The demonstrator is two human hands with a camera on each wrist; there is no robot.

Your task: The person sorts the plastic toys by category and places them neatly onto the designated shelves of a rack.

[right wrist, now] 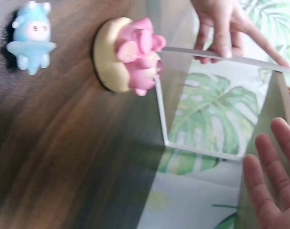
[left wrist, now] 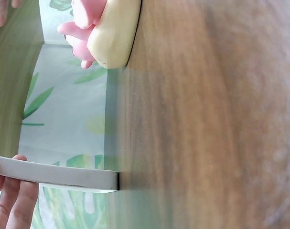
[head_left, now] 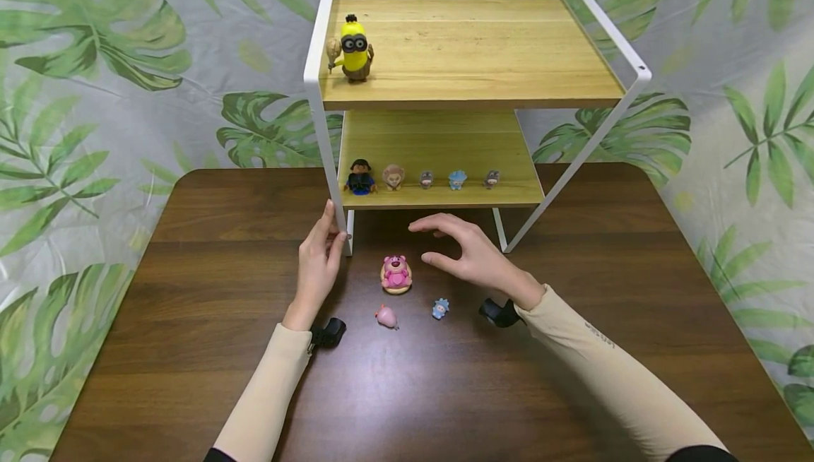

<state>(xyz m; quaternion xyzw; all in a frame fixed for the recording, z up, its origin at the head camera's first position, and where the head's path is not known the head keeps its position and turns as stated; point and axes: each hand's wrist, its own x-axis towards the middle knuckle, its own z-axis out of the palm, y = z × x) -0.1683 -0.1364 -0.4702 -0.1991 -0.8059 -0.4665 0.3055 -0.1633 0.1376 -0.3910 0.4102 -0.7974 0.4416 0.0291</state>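
My left hand [head_left: 316, 258] holds the front left leg of the white-framed shelf rack [head_left: 330, 165], thumb on one side and fingers behind, as the right wrist view also shows. My right hand [head_left: 470, 253] hovers before the lower board, fingers spread and holding nothing. Between the hands sits a pink bear figurine [head_left: 396, 275] on a cream ring base. Nearer the front lie a small pink figurine [head_left: 386, 316] and a light blue figurine [head_left: 440, 309]. The left wrist view catches the white leg [left wrist: 63, 176] between thumb and fingers.
A yellow minion figure [head_left: 355, 52] stands at the left of the upper board. Along the lower board's front edge stand a dark-haired figure [head_left: 360, 178] and several small figurines, one of them blue [head_left: 457, 179]. A leaf-patterned cloth [head_left: 95, 38] hangs behind the brown table [head_left: 216, 292].
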